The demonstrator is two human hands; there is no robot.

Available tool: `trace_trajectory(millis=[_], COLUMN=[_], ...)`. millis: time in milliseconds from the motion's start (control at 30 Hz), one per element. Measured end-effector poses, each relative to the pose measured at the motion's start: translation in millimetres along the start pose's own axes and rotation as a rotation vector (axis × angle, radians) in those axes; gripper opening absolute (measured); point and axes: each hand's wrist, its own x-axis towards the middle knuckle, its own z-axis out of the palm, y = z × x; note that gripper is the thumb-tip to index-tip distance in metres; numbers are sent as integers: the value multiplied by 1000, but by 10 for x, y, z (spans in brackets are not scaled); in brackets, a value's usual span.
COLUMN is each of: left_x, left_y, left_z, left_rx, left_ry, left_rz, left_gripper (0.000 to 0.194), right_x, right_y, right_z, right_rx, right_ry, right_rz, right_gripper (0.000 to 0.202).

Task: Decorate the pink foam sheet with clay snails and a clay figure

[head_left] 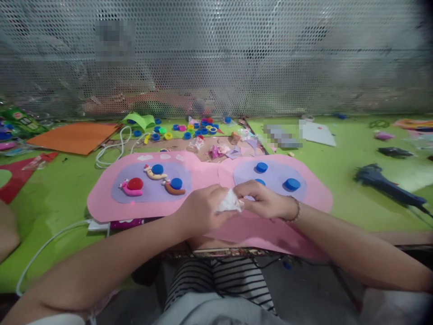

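My left hand [200, 210] is closed around a small packet of white modelling clay [230, 202] in a clear wrapper. At the packet's right side, the bent fingers of my right hand [265, 201] pinch its edge. Both hands are over a pink paper sheet [209, 174] with two lilac patches. On the left patch [118, 180] lie a pink clay snail [135, 192] with a red cap, a cream snail [156, 174] and a brown snail [176, 191] with blue caps. Blue bottle caps [291, 184] sit on the right patch, one partly hidden by my right hand.
Several coloured bottle caps [187, 135] and clay scraps [216, 152] lie behind the sheet. Orange paper [74, 137] and a white cable [125, 140] are left of them. A glue gun [389, 185] lies right. A perforated metal screen [216, 58] borders the table; someone's arm [7, 230] shows at far left.
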Motion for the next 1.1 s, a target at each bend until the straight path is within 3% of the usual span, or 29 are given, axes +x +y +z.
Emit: trace_trajectory(millis=[367, 633, 800, 1100], left_x=[-2, 22, 33, 35], left_y=[-7, -42, -79, -115], left_z=[-23, 8, -1, -15], left_rx=[259, 295, 218, 172], left_ry=[42, -31, -37, -2], left_rz=[155, 105, 67, 27], left_gripper=[27, 26, 22, 22], right_x=[21, 44, 61, 93], right_y=[-65, -41, -57, -78], right_z=[8, 20, 27, 14], right_rx=[-93, 86, 247, 395], right_ry=[5, -41, 7, 47], right_rz=[54, 261, 369, 325], right_gripper=[50, 42, 39, 39])
